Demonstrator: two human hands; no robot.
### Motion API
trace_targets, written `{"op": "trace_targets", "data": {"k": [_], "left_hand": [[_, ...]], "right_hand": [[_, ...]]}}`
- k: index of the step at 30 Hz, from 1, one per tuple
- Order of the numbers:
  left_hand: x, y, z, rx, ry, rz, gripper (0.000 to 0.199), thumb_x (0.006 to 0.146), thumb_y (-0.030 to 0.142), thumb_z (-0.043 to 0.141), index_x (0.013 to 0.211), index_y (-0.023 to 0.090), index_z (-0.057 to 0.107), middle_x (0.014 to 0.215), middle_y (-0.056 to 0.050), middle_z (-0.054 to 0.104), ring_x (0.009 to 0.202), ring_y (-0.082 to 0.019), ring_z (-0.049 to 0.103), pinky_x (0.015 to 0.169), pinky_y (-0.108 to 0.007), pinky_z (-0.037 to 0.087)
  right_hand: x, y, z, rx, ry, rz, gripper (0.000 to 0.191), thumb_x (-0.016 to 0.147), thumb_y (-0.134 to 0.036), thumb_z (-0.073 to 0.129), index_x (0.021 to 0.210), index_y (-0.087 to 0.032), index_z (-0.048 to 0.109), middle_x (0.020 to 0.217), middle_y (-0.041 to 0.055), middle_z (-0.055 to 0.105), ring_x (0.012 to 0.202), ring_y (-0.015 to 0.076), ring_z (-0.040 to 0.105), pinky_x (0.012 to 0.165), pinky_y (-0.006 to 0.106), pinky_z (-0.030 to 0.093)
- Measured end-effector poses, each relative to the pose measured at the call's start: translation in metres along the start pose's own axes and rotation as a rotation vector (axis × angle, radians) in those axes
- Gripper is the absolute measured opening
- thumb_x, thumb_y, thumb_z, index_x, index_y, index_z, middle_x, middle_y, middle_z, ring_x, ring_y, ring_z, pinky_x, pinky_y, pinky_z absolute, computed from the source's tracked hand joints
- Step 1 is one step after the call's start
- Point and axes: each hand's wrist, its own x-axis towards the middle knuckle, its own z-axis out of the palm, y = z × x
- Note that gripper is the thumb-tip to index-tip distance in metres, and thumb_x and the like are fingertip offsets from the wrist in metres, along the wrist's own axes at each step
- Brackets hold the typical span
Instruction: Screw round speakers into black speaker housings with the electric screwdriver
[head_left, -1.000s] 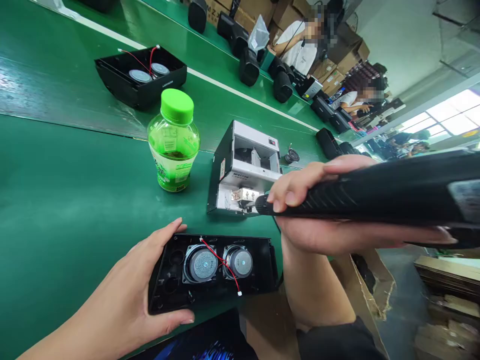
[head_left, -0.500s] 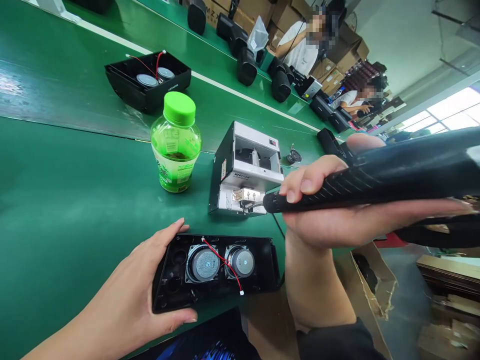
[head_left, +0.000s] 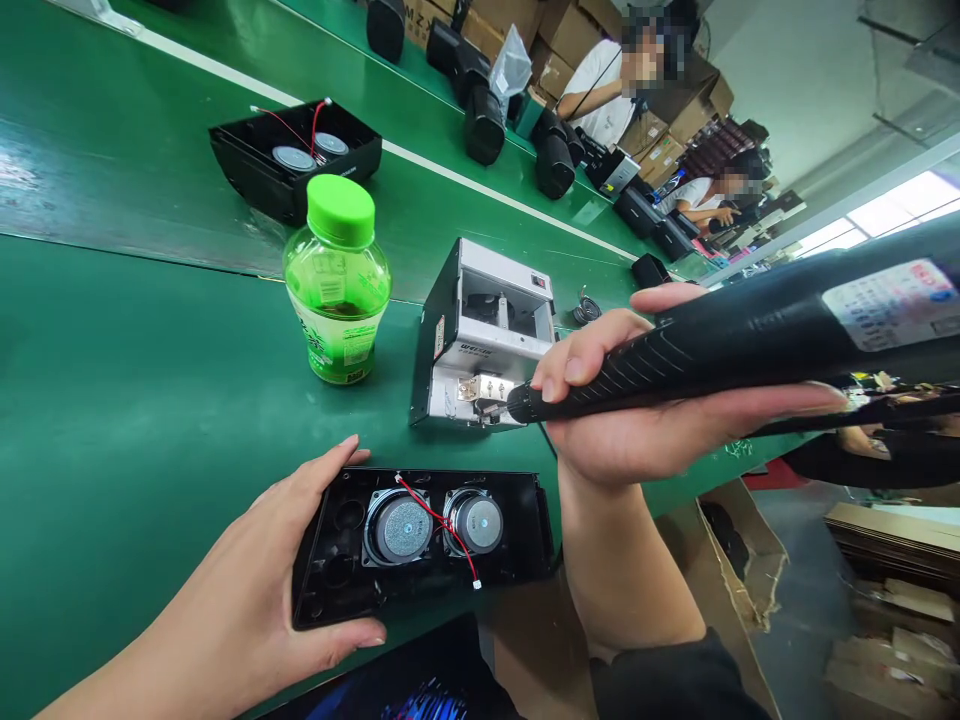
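My left hand [head_left: 300, 560] grips the left end of a black speaker housing [head_left: 517, 565], thumb along the near edge and fingers round the far side. Two round speaker drivers [head_left: 403, 528] sit inside it, backs up, with a red wire [head_left: 461, 548] ending in white plugs across them. In my right hand [head_left: 637, 420] is a black electric screwdriver [head_left: 660, 355], my fingers wrapped round its ribbed grip. Its tip reaches the metal outlet at the front of a silver and black screw feeder [head_left: 487, 345]; whether a screw is on the bit I cannot make out.
A green-capped drink bottle [head_left: 337, 285] stands left of the feeder. Behind it lies another black housing [head_left: 300, 165] with drivers and red wires. A loose driver [head_left: 586, 308] is beyond the feeder. Co-workers [head_left: 607, 95] sit across the bench; a cardboard box [head_left: 742, 550] stands at right.
The view has shifted slightly, so most things appear a little further left. The screwdriver has tilted, showing its label, and its tip stays at the feeder outlet. My left hand keeps its hold.
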Motion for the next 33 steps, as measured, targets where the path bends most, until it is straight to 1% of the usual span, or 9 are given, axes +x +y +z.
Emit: {"op": "trace_targets", "data": {"k": [6, 8, 11, 13, 16, 20, 23, 27, 33], "left_hand": [[-0.001, 0.021, 0.0, -0.059, 0.004, -0.144, 0.154, 0.088, 0.068, 0.113, 0.209, 0.05, 0.021, 0.199, -0.007, 0.067, 0.172, -0.05, 0.076, 0.142, -0.065, 0.07], [-0.001, 0.024, 0.0, -0.07, 0.009, -0.14, 0.153, 0.088, 0.066, 0.114, 0.209, 0.049, 0.023, 0.198, -0.009, 0.068, 0.172, -0.05, 0.077, 0.141, -0.066, 0.07], [0.0, 0.024, -0.001, -0.075, 0.01, -0.132, 0.155, 0.087, 0.065, 0.115, 0.209, 0.049, 0.023, 0.198, -0.01, 0.067, 0.171, -0.052, 0.077, 0.141, -0.069, 0.071], [0.001, 0.025, -0.001, -0.084, 0.007, -0.131, 0.156, 0.087, 0.064, 0.116, 0.21, 0.051, 0.021, 0.198, -0.01, 0.067, 0.171, -0.052, 0.077, 0.141, -0.071, 0.07], [0.002, 0.03, -0.001, -0.089, 0.01, -0.125, 0.16, 0.085, 0.059, 0.119, 0.209, 0.051, 0.019, 0.197, -0.01, 0.068, 0.172, -0.052, 0.076, 0.141, -0.071, 0.07], [0.005, 0.035, -0.001, -0.077, 0.024, -0.112, 0.165, 0.079, 0.054, 0.124, 0.209, 0.05, 0.021, 0.195, -0.012, 0.07, 0.17, -0.052, 0.077, 0.14, -0.069, 0.07], [0.008, 0.032, 0.001, -0.087, 0.034, -0.083, 0.167, 0.077, 0.063, 0.125, 0.209, 0.048, 0.022, 0.193, -0.013, 0.072, 0.168, -0.052, 0.079, 0.14, -0.068, 0.07], [0.009, 0.026, 0.003, -0.087, 0.05, -0.017, 0.167, 0.08, 0.081, 0.119, 0.209, 0.049, 0.018, 0.194, -0.014, 0.07, 0.169, -0.051, 0.078, 0.14, -0.069, 0.069], [0.011, 0.027, 0.004, -0.089, 0.08, 0.036, 0.153, 0.092, 0.099, 0.1, 0.209, 0.047, 0.017, 0.196, -0.016, 0.069, 0.168, -0.05, 0.079, 0.139, -0.069, 0.07]], "right_hand": [[0.002, 0.002, 0.01, -0.016, 0.078, 0.017, 0.087, 0.085, -0.115, 0.088, 0.11, -0.032, 0.089, 0.057, -0.0081, 0.071, 0.04, 0.0171, 0.059, 0.041, 0.032, 0.047], [0.003, 0.008, 0.012, -0.025, 0.074, 0.015, 0.086, 0.091, -0.113, 0.085, 0.116, -0.031, 0.09, 0.059, -0.0081, 0.07, 0.042, 0.0173, 0.06, 0.042, 0.032, 0.047], [0.005, 0.019, 0.011, 0.013, 0.109, -0.078, 0.088, 0.103, -0.113, 0.068, 0.119, -0.029, 0.091, 0.057, -0.0089, 0.063, 0.038, 0.0145, 0.051, 0.037, 0.028, 0.038], [0.004, 0.018, 0.01, 0.044, 0.09, -0.035, 0.085, 0.104, -0.109, 0.072, 0.119, -0.028, 0.092, 0.057, -0.0086, 0.064, 0.037, 0.0143, 0.05, 0.035, 0.027, 0.037], [-0.001, 0.0, 0.004, 0.089, -0.01, 0.135, 0.067, 0.094, -0.093, 0.101, 0.119, -0.031, 0.098, 0.06, -0.0069, 0.074, 0.04, 0.0165, 0.059, 0.039, 0.029, 0.048], [-0.014, -0.035, 0.0, 0.151, -0.121, 0.154, 0.044, 0.1, -0.075, 0.107, 0.117, -0.034, 0.102, 0.068, -0.0044, 0.08, 0.049, 0.0177, 0.069, 0.051, 0.033, 0.063], [-0.025, -0.041, 0.008, 0.209, -0.253, 0.205, 0.039, 0.112, -0.071, 0.096, 0.123, -0.034, 0.102, 0.077, -0.0014, 0.084, 0.06, 0.0198, 0.078, 0.061, 0.037, 0.07], [-0.039, -0.017, 0.033, 0.276, -0.347, 0.284, 0.049, 0.111, -0.082, 0.092, 0.117, -0.034, 0.099, 0.069, -0.0036, 0.079, 0.052, 0.0198, 0.072, 0.055, 0.037, 0.064], [-0.05, 0.009, 0.055, 0.306, -0.274, 0.334, 0.064, 0.096, -0.097, 0.097, 0.101, -0.033, 0.096, 0.061, -0.0043, 0.075, 0.042, 0.019, 0.065, 0.044, 0.034, 0.053]]}}
